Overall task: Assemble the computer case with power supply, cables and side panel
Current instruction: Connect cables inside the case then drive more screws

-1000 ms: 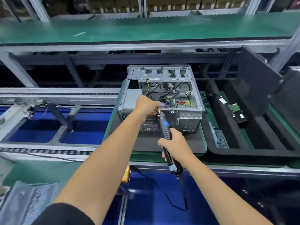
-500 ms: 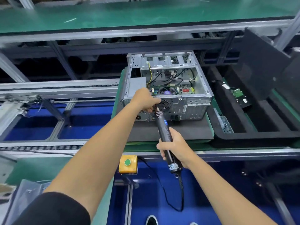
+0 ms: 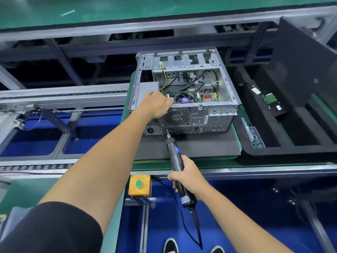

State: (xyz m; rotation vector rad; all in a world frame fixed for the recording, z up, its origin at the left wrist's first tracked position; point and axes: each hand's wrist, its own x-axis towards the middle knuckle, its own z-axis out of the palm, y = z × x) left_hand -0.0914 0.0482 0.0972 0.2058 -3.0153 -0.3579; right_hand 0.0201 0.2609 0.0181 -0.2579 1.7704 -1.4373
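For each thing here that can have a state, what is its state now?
computer case: top side open, side panel not yet on, lying on a dark mat.
electric screwdriver: gripped, bit at the case's rear.
left hand: rests on the case's rear top edge.
right hand: grips the screwdriver.
green button: cannot tell if pressed.

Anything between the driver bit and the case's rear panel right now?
Nothing visible. The electric screwdriver, gripped by the right hand, has its bit at the rear panel of the computer case, below the fan grille. The left hand rests on the case's top rear edge, above the bit's path.
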